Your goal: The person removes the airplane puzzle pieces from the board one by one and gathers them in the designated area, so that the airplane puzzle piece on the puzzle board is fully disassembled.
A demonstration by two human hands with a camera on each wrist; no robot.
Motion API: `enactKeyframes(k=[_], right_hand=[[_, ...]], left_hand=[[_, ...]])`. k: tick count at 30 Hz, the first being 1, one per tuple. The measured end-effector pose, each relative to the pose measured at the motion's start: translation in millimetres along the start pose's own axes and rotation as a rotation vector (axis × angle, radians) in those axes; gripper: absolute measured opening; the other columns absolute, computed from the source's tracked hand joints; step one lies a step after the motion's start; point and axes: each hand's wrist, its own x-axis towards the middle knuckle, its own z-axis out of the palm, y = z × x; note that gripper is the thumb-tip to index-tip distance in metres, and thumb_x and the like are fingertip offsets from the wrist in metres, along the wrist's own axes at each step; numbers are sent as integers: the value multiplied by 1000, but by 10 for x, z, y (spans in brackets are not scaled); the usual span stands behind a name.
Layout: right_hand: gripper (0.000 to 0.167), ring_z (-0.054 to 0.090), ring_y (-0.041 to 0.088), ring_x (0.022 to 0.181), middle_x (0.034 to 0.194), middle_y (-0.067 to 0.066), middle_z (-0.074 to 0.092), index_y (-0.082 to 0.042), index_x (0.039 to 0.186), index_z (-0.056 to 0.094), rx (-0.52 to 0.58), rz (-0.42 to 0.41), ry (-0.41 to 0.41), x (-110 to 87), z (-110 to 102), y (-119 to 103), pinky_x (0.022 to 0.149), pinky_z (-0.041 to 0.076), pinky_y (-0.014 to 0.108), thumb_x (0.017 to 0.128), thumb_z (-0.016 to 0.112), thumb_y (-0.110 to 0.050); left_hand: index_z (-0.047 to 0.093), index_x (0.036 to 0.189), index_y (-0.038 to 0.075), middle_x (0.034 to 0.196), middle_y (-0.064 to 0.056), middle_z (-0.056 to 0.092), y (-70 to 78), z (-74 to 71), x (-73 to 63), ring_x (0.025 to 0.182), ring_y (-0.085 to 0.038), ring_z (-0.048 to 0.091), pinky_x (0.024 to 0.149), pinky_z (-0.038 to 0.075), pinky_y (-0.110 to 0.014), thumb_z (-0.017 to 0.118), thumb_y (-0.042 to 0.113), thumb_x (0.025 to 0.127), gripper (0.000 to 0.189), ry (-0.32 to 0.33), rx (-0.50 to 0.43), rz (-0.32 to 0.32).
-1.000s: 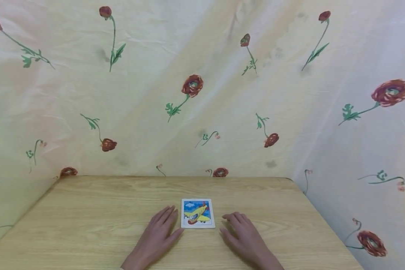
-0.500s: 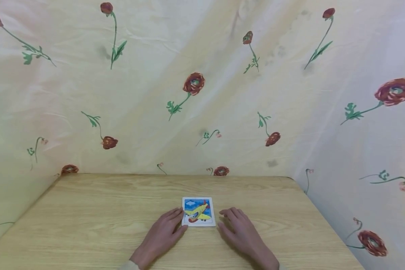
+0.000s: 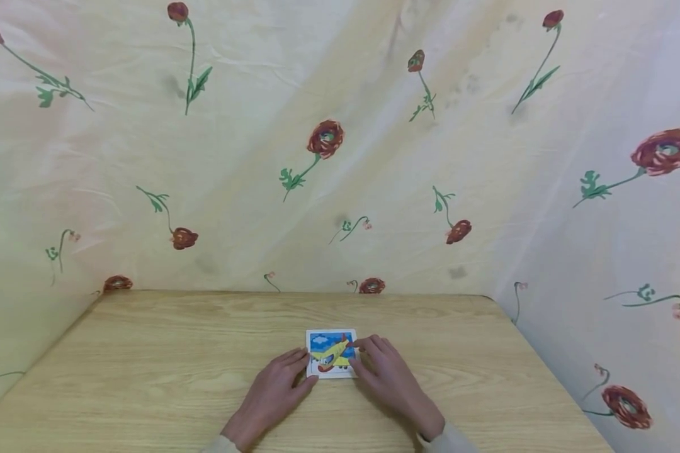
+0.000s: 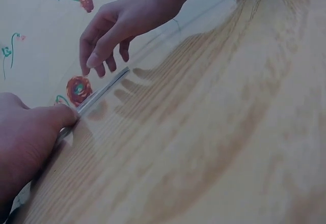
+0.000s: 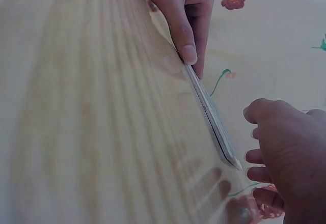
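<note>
pinching the airplane board (image 3: 330,353) at eight o'clock with left hand (image 3: 276,385), hovering right hand (image 3: 391,374) with fingers (image 5: 260,174) apart near three o'clock.

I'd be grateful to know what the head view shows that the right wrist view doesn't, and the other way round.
Head view only: the airplane picture on top of the card, and the pale sleeves at both wrists.
Right wrist view only: the card seen edge-on, and a visible gap between it and the right hand.
Both share: the card, the right hand, the left hand, the wooden table and the flowered cloth.
</note>
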Motion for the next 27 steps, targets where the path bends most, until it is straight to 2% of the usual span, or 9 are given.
enactKeyframes(k=[11, 16, 27], right_hand=[[25, 55, 18, 100, 110, 3, 63, -6, 120, 68, 81, 8, -67, 272, 194, -173, 83, 54, 39, 101, 69, -22], [26, 54, 20, 98, 112, 6, 64, -5, 120, 69, 44, -6, -61, 350, 264, -226, 84, 53, 41, 100, 70, -21], [21, 48, 20, 92, 106, 4, 60, -7, 116, 69, 0, -21, -82, 474, 387, -261, 79, 46, 37, 101, 70, -22]], left_hand=[[69, 129, -3, 136, -20, 65, -18, 9, -13, 128, -34, 61, 106, 50, -49, 69, 34, 101, 46, 63, -8, 50], [68, 130, -4, 138, -20, 63, -20, 8, -10, 130, -34, 60, 107, 50, -49, 67, 34, 102, 47, 53, -27, 47], [66, 133, -4, 143, -19, 60, -43, -4, -9, 134, -33, 56, 107, 49, -50, 66, 34, 103, 48, 2, -75, 0]])
